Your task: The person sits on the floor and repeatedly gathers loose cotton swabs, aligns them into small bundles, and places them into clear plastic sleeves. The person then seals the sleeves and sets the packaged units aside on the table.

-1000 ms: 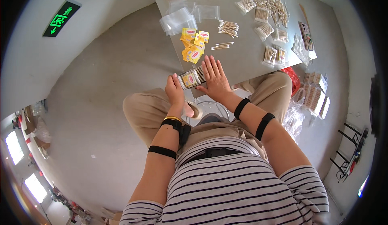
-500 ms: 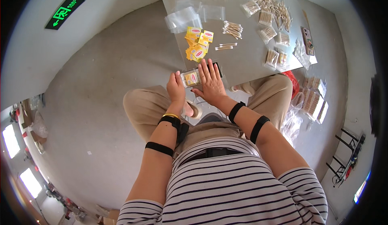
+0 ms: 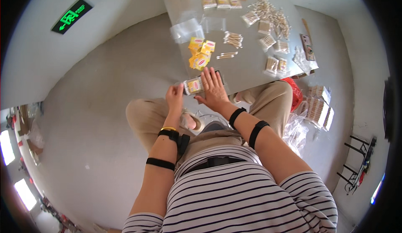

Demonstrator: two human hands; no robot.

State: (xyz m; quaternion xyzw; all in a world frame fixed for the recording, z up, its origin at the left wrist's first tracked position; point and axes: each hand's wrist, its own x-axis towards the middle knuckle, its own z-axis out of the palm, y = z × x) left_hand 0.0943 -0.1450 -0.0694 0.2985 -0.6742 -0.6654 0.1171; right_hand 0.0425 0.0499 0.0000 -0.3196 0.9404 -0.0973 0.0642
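A small clear packet with a yellow card inside [image 3: 193, 86] lies at the near edge of the grey table [image 3: 243, 71]. My left hand [image 3: 174, 98] holds the packet's left end at the table edge. My right hand [image 3: 213, 88] lies flat, fingers spread, pressing down on the packet's right part. A loose pile of yellow cards [image 3: 200, 53] sits just beyond the packet. My knees in tan trousers are under the table edge.
Clear plastic bags [image 3: 187, 29] lie at the table's left. Bundles of small wooden sticks [image 3: 233, 39] and filled packets [image 3: 276, 64] spread across the middle and right. More packed bundles [image 3: 318, 107] and a red bag [image 3: 294, 91] sit on the floor at right.
My right hand has slid slightly across the packet, still flat on it. The left hand stays at the packet's left end. The view has shifted a little.
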